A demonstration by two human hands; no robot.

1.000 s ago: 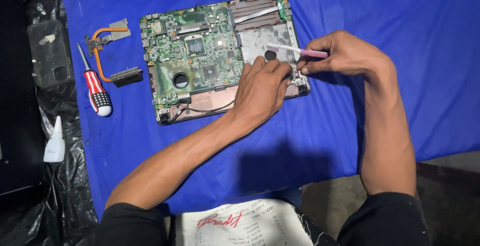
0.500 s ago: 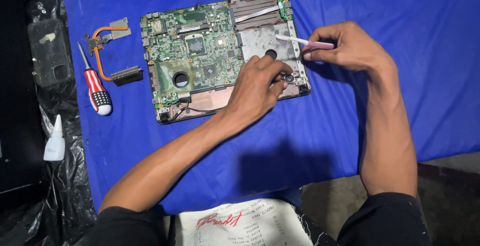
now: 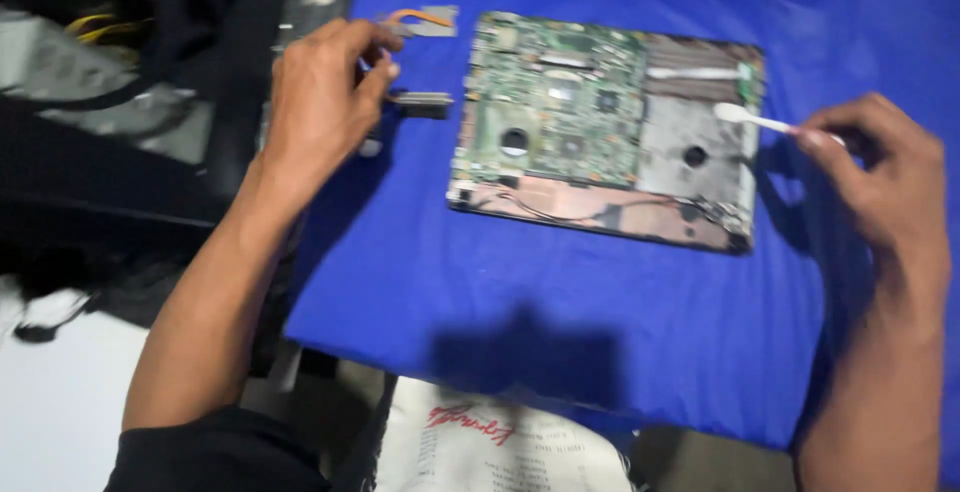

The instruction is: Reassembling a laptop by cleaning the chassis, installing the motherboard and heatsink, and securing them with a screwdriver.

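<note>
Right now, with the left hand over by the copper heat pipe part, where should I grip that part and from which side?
Grip the copper heat pipe at its orange curved tube, coming from above on the left, where the left hand already hovers. The tube arches between a flat grey plate and a finned block, so it gives fingers something to close around; the flat ends lie low on the blue cloth.

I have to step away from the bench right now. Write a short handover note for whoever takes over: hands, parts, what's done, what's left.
Left hand: off the board, over the copper-pipe heatsink at the cloth's left edge; whether it grips anything is hidden.
Right hand: pinching a white plastic spatula, tip over the laptop base's right side.
Open laptop base lies on the blue cloth, green motherboard still seated in it, its cables still in place.
Done: heatsink is out and set aside.
Left, probably: more work with the spatula on the right side.
</note>
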